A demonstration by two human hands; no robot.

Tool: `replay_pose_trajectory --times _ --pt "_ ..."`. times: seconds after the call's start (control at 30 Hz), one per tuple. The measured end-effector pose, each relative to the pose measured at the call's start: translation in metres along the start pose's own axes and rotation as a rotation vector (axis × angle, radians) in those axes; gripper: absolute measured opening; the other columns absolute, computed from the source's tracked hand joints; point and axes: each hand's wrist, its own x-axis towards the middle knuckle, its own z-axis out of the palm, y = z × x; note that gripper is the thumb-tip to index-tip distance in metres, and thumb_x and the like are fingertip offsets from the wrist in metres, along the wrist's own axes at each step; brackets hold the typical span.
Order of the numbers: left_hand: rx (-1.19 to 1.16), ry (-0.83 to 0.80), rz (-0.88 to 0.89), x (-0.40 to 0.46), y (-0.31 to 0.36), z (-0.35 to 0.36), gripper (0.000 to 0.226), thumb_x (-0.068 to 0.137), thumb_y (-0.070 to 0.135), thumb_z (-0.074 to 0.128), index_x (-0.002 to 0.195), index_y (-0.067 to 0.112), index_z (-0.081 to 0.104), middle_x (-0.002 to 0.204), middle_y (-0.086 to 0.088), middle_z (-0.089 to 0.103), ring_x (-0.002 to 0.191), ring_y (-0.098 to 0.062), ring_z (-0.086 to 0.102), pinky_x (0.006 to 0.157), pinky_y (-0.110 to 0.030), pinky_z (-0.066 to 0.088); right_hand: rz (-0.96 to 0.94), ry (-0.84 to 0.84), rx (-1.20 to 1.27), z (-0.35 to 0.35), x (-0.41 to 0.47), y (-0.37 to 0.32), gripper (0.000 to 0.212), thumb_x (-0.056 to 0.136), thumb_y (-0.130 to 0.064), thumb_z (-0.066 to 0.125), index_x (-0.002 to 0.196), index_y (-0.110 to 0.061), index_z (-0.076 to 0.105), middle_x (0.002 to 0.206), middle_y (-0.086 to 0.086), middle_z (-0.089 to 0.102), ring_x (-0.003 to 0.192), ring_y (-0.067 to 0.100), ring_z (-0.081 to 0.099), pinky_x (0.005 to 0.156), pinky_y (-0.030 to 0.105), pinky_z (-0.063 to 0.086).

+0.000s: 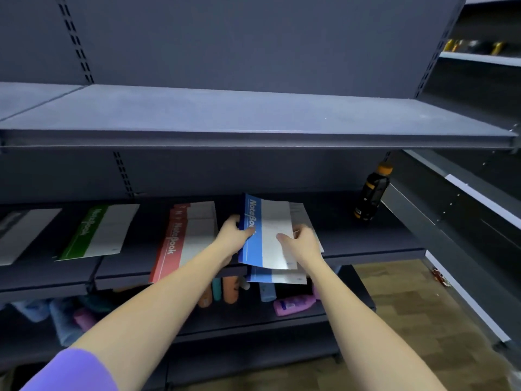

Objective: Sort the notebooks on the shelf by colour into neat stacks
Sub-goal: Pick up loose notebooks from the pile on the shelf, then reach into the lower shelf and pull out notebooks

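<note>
On the middle shelf (366, 246) lies a loose pile of blue notebooks. My left hand (232, 235) grips the spine edge of the top blue notebook (270, 232). My right hand (303, 244) pinches the same notebook at its right side. Another blue notebook (277, 277) sticks out under it, over the shelf's front edge. A red notebook stack (183, 241) lies just left of my left arm. Farther left lie a green notebook (98, 230) and a grey notebook (22, 232).
A dark bottle with an orange cap (373, 193) stands at the right end of the same shelf. Above is a bare shelf (253, 119). The lower shelf holds several bottles and tubes, among them a pink bottle (293, 304). Wooden floor (408, 306) lies to the right.
</note>
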Motion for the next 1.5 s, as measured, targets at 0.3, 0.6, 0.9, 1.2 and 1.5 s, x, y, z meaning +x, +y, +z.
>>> replay_pose_trajectory --times 0.3,0.6,0.9,1.2,1.5 --pt "0.278 0.118 -0.001 -0.007 -0.007 0.005 0.021 0.085 -0.001 0.059 0.101 0.012 0.054 0.084 -0.017 0.067 0.066 -0.030 0.066 0.063 -0.041 0.060 0.005 0.114 -0.488 -0.016 0.010 0.028 0.051 0.089 -0.026 0.068 0.132 -0.004 0.049 0.129 0.017 0.049 0.119 0.034 0.047 0.090 0.042 0.047" --pt "0.415 0.119 0.082 -0.025 -0.019 -0.053 0.019 0.090 0.011 0.059 0.109 0.010 0.064 0.095 -0.005 0.066 0.088 -0.024 0.062 0.071 -0.025 0.045 -0.304 -0.041 -0.517 0.041 -0.017 -0.017 0.030 0.092 -0.018 0.057 0.120 -0.008 0.060 0.119 0.012 0.056 0.113 0.030 0.051 0.094 0.036 0.042" --pt "0.634 0.175 0.062 -0.082 -0.069 -0.222 0.030 0.092 0.020 0.058 0.122 0.013 0.063 0.119 -0.009 0.067 0.109 -0.026 0.061 0.091 -0.031 0.047 -0.415 -0.322 -0.438 0.187 -0.092 -0.099 0.033 0.089 -0.024 0.060 0.120 -0.013 0.061 0.113 0.003 0.063 0.105 0.021 0.059 0.086 0.030 0.046" --pt "0.653 0.348 0.007 -0.157 -0.147 -0.399 0.029 0.094 0.019 0.059 0.121 0.010 0.060 0.110 -0.006 0.066 0.106 -0.024 0.060 0.086 -0.029 0.043 -0.500 -0.519 -0.378 0.360 -0.185 -0.171 0.034 0.091 -0.024 0.060 0.124 -0.015 0.059 0.123 0.003 0.063 0.112 0.023 0.060 0.099 0.036 0.049" --pt "0.761 0.424 -0.116 -0.206 -0.200 -0.541 0.039 0.093 0.031 0.056 0.130 0.018 0.053 0.125 -0.009 0.063 0.113 -0.033 0.058 0.092 -0.046 0.051 -0.618 -0.654 -0.446 0.495 -0.250 -0.221 0.034 0.092 -0.020 0.059 0.124 -0.012 0.054 0.123 0.007 0.055 0.113 0.025 0.055 0.087 0.031 0.043"
